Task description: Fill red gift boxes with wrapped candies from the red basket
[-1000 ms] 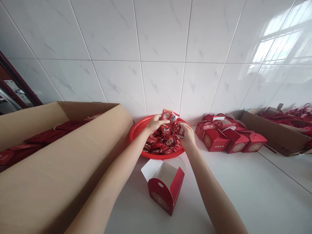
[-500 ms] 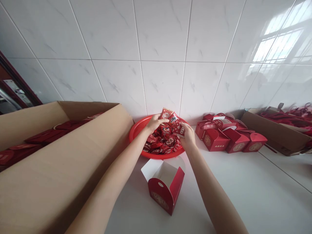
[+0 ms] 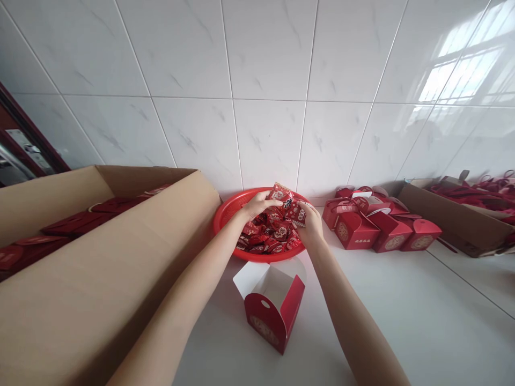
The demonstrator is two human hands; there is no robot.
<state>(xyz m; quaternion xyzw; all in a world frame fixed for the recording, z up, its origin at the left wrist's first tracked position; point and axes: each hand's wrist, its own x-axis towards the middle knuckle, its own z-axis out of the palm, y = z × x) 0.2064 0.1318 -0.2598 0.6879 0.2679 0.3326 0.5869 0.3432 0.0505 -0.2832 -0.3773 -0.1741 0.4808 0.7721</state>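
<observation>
Both my hands are over a red plastic basket (image 3: 223,214) heaped with red-wrapped candies (image 3: 257,238). My left hand (image 3: 257,206) is closed on a red candy packet (image 3: 281,191), thumb on top. In my right hand (image 3: 311,222) are other red candy packets (image 3: 298,210), one with a dotted edge; how many is hard to tell. The packets of the two hands touch or overlap. In front of the basket stands a red gift box (image 3: 267,319), its top flaps spread and its white inside showing.
To the left is a large cardboard box (image 3: 161,241) with red boxes (image 3: 76,222) inside. At the right several closed red gift boxes (image 3: 358,230) stand together by the tiled wall (image 3: 269,139). Beyond them sits a cardboard tray (image 3: 454,220) of red ribboned items (image 3: 483,198).
My left hand has shifted slightly right, and its packet has moved a little right and down. My right hand stays nearly in place. The open gift box has not moved.
</observation>
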